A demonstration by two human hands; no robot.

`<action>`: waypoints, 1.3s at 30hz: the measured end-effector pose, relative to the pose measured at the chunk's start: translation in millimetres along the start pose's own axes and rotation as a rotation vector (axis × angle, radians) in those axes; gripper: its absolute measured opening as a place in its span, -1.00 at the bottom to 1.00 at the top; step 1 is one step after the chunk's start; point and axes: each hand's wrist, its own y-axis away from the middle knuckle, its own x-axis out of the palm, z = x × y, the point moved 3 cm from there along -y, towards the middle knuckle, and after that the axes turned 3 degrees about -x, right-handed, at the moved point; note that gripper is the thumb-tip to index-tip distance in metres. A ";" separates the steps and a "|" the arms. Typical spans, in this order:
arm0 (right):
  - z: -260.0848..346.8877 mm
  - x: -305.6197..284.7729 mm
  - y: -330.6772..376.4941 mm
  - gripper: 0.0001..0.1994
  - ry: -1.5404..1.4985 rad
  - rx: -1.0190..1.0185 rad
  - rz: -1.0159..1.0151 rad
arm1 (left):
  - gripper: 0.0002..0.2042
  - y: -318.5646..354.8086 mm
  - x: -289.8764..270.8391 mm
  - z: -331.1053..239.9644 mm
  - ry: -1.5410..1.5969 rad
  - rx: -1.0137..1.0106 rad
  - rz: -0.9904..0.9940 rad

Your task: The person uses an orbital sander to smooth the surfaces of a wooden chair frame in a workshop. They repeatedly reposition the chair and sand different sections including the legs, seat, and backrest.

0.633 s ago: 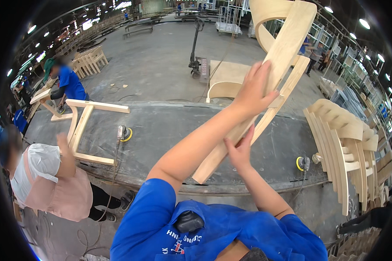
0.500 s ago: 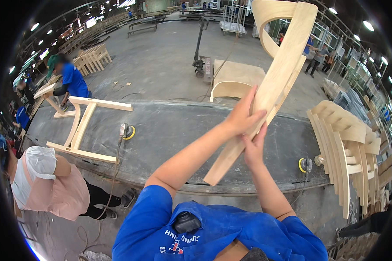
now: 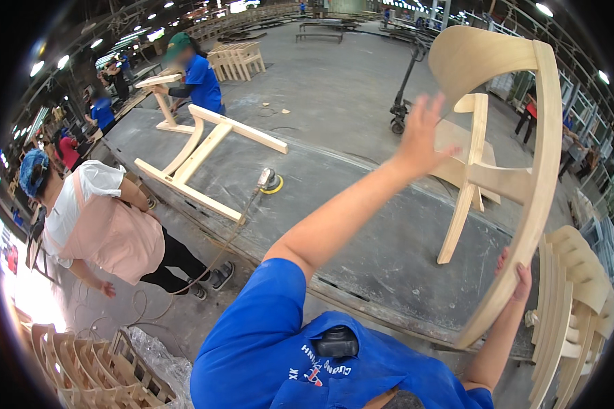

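A pale wooden chair frame [image 3: 547,129] with a curved backrest stands tilted over the right part of the dark worktable [image 3: 375,252]. Its nearer long leg is gripped low down by my right hand [image 3: 515,278], fingers wrapped round the wood. My left hand [image 3: 423,140] is raised with fingers spread, close to the backrest and the farther leg; it holds nothing. A crosspiece joins the two legs of the frame.
A sander with a yellow pad [image 3: 271,182] and a second wooden frame [image 3: 205,153] lie on the table's left. Stacked chair parts [image 3: 573,293] stand at right, more at lower left. One person in a pink apron [image 3: 116,225] stands left; another works across the table.
The chair frame has turned from nearly edge-on to showing its open side, and moved right. My left hand has let go; my right hand has shifted right along with the frame.
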 end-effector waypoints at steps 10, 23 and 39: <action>34.7 -122.7 20.8 -0.35 0.132 0.233 0.247 | -0.16 -77.0 -104.4 39.7 0.141 0.033 -0.193; 9.8 -113.0 -13.0 -0.77 1.083 -1.400 -0.239 | -0.50 -26.7 -129.9 -71.0 0.058 -0.088 -0.298; -217.3 49.6 -184.1 -0.12 -0.210 -0.215 0.151 | -0.65 71.7 -172.1 -139.2 -0.116 -0.328 -0.505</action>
